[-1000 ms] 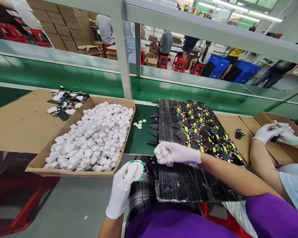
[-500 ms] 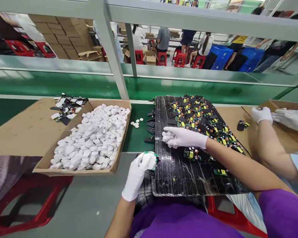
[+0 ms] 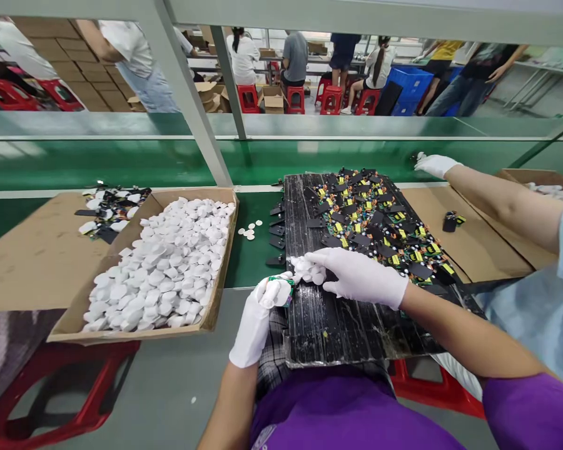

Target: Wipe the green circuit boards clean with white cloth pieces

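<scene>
Beyond green conveyor [image 3: 122, 159], seated workers [image 3: 294, 59]

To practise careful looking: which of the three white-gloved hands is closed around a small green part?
The person's own left hand, low at centre. Their right hand lies on the black tray; the co-worker's hand reaches to the conveyor.

Both hands wear white gloves, with the forearms bare and purple sleeves at the upper arms. The left hand [image 3: 263, 312] is raised in a loose fist, fingers curled inward. The right hand [image 3: 356, 275] lies palm down, its fingertips [image 3: 309, 270] bunched and just beside the left hand's knuckles.
</scene>
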Available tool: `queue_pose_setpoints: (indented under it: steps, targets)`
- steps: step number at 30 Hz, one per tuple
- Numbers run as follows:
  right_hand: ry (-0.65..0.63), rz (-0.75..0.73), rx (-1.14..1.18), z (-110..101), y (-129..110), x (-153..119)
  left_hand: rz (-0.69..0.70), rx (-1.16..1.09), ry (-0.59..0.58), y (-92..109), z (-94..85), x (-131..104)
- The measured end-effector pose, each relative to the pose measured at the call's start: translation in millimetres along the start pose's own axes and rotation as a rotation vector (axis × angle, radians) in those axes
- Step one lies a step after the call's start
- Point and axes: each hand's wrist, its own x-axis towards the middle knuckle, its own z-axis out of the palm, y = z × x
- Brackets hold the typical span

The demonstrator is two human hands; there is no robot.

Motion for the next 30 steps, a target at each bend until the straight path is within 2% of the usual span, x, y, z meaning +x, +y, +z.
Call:
queue_pose_setpoints:
  steps: [4,8,12,17,22,27,30]
  targets:
    - [0.079,0.086,-0.129,10,-5,-6,-0.004,0.008,-0.053,2,-4.7,-1]
    - [0.144,0.104,-0.178,15,-9,-16,-0.022,0.01,-0.019,-1,-6.6,0]
    - [0.184,0.092,-0.177,16,-18,-18,0.002,-0.045,-0.036,0,-3.8,1]
    - [0.137,0.059,-0.293,7,-31,2,0.012,0.034,0.018,9,-1.5,-1]
    - [-0.005,0.059,-0.39,-1,-36,29,0.033,0.15,0.024,15,2.9,-2]
    - [-0.001,0.071,-0.199,0,-30,35,0.045,0.18,-0.01,14,16.8,2]
    - [0.009,0.105,0.03,0,-20,32,0.063,0.168,-0.037,10,21.5,6]
